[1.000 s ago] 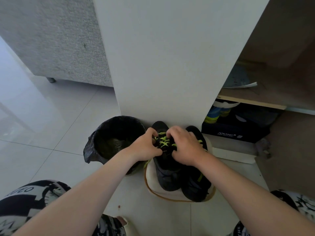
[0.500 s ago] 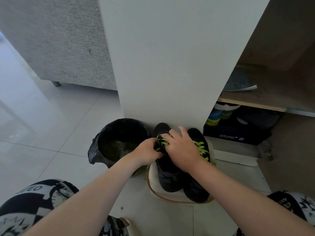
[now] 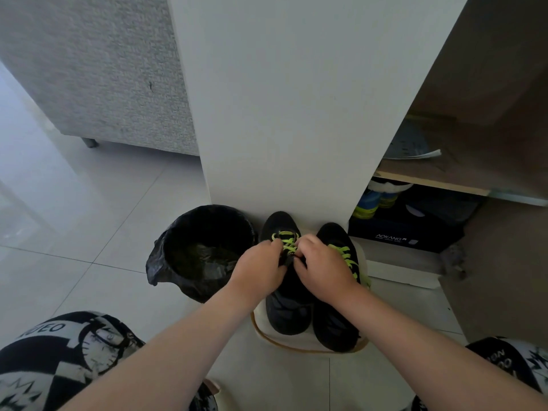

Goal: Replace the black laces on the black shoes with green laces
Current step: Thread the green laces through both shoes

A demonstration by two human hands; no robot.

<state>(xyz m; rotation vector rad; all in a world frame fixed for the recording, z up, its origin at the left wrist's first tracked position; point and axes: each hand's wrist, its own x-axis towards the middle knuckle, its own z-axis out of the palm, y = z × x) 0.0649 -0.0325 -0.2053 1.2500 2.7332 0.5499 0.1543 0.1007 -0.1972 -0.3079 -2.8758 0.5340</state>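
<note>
Glossy tiles (image 3: 89, 203), matte black shoes (image 3: 286, 312) on round pad (image 3: 261, 332), left hand (image 3: 258, 271) and right hand (image 3: 324, 268) pinching green laces (image 3: 286, 237).

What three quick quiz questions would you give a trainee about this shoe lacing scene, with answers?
1. True or false: the left shoe and the right shoe both show green laces.
2. What stands beside the left shoe? A) a bin lined with a black bag; B) a chair; C) a ladder.
3. Fill in: the left hand and the right hand both work at the ___ shoe's laces.
Key: 1 true; 2 A; 3 left.
</note>
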